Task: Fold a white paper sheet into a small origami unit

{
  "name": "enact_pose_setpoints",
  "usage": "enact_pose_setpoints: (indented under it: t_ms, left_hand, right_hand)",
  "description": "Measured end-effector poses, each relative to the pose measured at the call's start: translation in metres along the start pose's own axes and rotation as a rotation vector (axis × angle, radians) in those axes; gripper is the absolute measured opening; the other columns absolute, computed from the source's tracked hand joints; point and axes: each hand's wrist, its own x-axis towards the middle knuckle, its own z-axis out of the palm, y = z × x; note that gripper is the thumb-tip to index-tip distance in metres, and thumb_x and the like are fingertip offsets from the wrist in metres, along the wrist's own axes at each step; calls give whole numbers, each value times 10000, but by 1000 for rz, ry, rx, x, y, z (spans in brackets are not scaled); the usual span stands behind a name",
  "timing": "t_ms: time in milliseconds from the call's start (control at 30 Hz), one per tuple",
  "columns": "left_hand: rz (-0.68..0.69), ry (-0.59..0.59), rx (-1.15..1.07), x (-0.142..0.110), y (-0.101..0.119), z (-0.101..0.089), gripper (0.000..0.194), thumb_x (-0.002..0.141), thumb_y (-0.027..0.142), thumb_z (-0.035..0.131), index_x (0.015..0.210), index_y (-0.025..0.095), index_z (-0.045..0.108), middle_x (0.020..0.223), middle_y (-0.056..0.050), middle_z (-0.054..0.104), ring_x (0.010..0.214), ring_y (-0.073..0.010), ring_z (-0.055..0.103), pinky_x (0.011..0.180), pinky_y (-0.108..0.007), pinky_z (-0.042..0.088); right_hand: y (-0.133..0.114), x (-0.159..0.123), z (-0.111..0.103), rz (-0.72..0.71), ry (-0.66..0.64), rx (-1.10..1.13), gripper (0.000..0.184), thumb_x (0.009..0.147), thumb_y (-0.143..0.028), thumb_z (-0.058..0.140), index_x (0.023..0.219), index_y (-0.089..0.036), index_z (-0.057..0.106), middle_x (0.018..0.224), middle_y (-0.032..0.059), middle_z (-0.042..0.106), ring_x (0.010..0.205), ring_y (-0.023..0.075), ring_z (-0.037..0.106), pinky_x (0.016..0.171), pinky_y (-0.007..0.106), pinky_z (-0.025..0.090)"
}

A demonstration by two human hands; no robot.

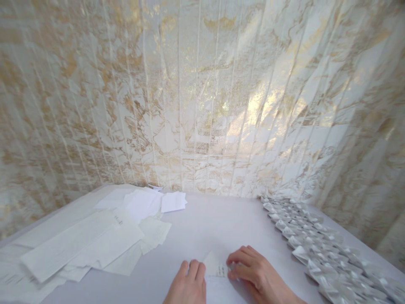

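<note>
Near the front of the table, a small white piece of paper (214, 267) lies between my two hands. Its upper part is folded to a point, and faint dark print shows near its right side. My left hand (189, 282) is at the paper's left edge, fingers bent and close together, holding it; the thumb is hidden. On the other side, my right hand (253, 270) has curled fingers pinching the paper's right edge.
Loose sheets of white paper (91, 236) are heaped on the left of the table (218, 219). A small stack of paper (173, 202) sits at the back. Rows of folded paper pieces (303, 240) line the right side. A patterned curtain (202, 97) hangs behind.
</note>
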Motion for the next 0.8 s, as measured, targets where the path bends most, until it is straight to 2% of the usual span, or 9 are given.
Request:
enact_pose_setpoints:
  t_ms: [100, 200, 400, 500, 633, 800]
  left_hand:
    - [12, 2, -140, 9, -8, -10, 128, 860, 190, 685, 970, 143, 731, 998, -121, 723, 942, -300, 638, 789, -407, 484]
    - [30, 7, -177, 18, -12, -14, 201, 829, 260, 754, 987, 150, 695, 1025, -90, 708, 921, -273, 642, 772, -386, 494]
    - [61, 48, -142, 23, -15, -6, 38, 868, 161, 689, 888, 181, 665, 923, -31, 697, 847, -228, 643, 729, -332, 470]
    - [88, 88, -127, 23, -17, -3, 105, 865, 86, 644, 836, 187, 647, 870, -20, 695, 789, -214, 639, 708, -321, 458]
    - [108, 139, -117, 24, -21, -1, 219, 829, -22, 559, 800, 186, 622, 826, -21, 689, 721, -214, 628, 685, -327, 453]
    - [142, 200, -149, 24, -19, 0, 223, 847, 3, 485, 869, 192, 602, 857, -36, 679, 753, -216, 616, 725, -332, 449]
  right_hand:
    - [-2, -1, 8, 46, 26, 2, 386, 823, 37, 474, 986, -246, 679, 1038, 54, 695, 872, 213, 633, 788, 342, 481]
    - [-5, 0, 16, 67, 39, 7, 414, 805, 50, 491, 1003, -255, 687, 1022, 49, 692, 873, 212, 633, 795, 332, 491]
    - [-7, 4, 30, 105, 37, -18, 322, 835, -4, 522, 1010, -226, 676, 991, 57, 681, 867, 214, 620, 787, 327, 473]
    - [-7, 6, 33, 139, 22, -51, 267, 845, -52, 559, 1017, -225, 667, 990, 48, 681, 877, 211, 617, 791, 321, 454]
    - [-9, 10, 34, 196, 22, -107, 239, 779, -111, 682, 983, -235, 666, 971, 22, 692, 875, 214, 616, 781, 313, 425]
    - [-14, 19, 36, 205, 58, -259, 72, 810, -176, 701, 842, -234, 674, 826, -7, 705, 803, 200, 616, 711, 309, 372]
